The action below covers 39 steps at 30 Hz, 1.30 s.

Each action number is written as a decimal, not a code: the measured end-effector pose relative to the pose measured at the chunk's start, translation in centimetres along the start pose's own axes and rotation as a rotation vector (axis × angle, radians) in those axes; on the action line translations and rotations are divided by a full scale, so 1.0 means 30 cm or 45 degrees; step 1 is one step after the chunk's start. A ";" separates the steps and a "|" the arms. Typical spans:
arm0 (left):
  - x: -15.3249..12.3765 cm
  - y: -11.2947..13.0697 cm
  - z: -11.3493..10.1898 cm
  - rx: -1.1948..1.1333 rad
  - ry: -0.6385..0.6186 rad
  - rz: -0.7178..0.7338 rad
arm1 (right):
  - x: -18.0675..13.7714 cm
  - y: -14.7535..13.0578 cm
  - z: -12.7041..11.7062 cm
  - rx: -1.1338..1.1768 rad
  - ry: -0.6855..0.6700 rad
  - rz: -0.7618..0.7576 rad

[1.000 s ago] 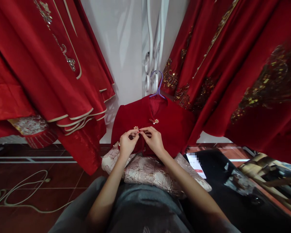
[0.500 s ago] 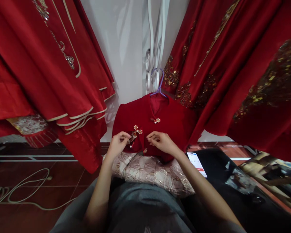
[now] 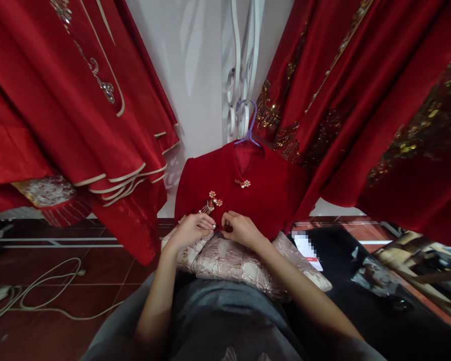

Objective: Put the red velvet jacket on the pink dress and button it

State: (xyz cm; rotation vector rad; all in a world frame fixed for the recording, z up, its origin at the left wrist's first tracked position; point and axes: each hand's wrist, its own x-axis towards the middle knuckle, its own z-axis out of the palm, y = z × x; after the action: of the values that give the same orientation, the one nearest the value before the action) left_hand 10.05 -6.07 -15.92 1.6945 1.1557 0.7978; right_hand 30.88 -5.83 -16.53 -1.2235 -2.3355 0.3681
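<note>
A red jacket hangs in front of me on a purple hanger. Near its collar sits a beaded flower clasp. On its left front hangs a jewelled ornament with dangling strands. My left hand is closed at the jacket's front opening, just below the ornament, fingertips pinched together. Close beside it, my right hand is also closed, thumb and fingers curled on the opening's other edge. The lower clasp is hidden by my hands. Beneath them, a pale pink brocade cloth lies across my lap.
Long red gowns hang at left and right. A phone lies on a black surface at right, near a clear plastic bag. White cable trails over the tiled floor at left.
Both hands have moved down and nearer each other, to the jacket's lower front opening. The ornament's strands, earlier by my left fingers, now hang uncovered above that hand.
</note>
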 end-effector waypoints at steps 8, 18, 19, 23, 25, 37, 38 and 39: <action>0.006 0.036 0.027 0.102 0.073 0.029 | 0.006 0.021 0.012 0.150 0.032 0.023; 0.004 0.053 0.057 0.482 0.252 0.099 | 0.018 0.018 -0.003 0.381 0.008 0.073; 0.005 0.053 0.056 0.488 0.255 0.099 | 0.017 0.016 -0.011 0.432 0.008 0.067; 0.007 0.052 0.048 0.392 0.239 0.065 | 0.014 0.002 -0.036 0.553 0.042 0.054; 0.006 0.052 0.044 0.332 0.212 0.035 | 0.016 -0.006 -0.040 0.551 0.069 0.070; 0.027 0.031 0.081 0.215 0.328 0.021 | 0.018 -0.011 -0.013 0.460 0.157 0.089; 0.030 0.028 0.083 0.217 0.335 0.015 | 0.018 -0.010 -0.009 0.456 0.160 0.088; 0.032 0.026 0.085 0.215 0.337 0.006 | 0.019 -0.008 -0.004 0.452 0.163 0.085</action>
State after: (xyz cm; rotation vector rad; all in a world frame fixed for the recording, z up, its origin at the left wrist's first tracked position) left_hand 12.87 -6.11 -16.13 1.7661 1.4341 0.9726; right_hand 30.50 -5.49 -16.16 -1.1154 -2.0169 0.6744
